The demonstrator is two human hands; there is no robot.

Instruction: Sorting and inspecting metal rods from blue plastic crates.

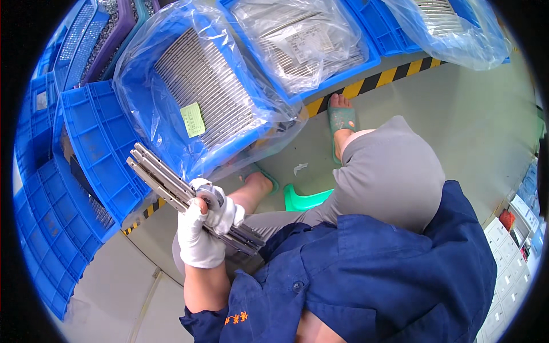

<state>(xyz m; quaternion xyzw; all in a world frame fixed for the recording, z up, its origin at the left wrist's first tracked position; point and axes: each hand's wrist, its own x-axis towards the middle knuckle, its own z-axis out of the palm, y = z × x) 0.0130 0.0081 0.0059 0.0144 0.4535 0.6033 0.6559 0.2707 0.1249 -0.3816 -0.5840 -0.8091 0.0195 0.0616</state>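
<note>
My left hand (200,240), in a white glove with the thumb tip bare, is closed round a bundle of long, thin metal bars (166,180). Small holes show along some of the bars. The bundle slants from upper left to lower right, its lower end over my lap. A round knurled metal piece (213,197) sits against the bars by the thumb, between white-gloved fingers. Just beyond the bundle is a blue bin (243,143) lined with clear plastic, holding rows of metal rods (206,86) and a yellow-green paper slip (193,120). My right hand does not show.
A second lined blue bin (374,57) and a third plastic-covered load of rods (437,17) stand farther right. Stacked blue crates (100,137) line the left. Black-and-yellow tape (383,80) marks an edge below the bins. A green plastic piece (303,200) is beside my leg.
</note>
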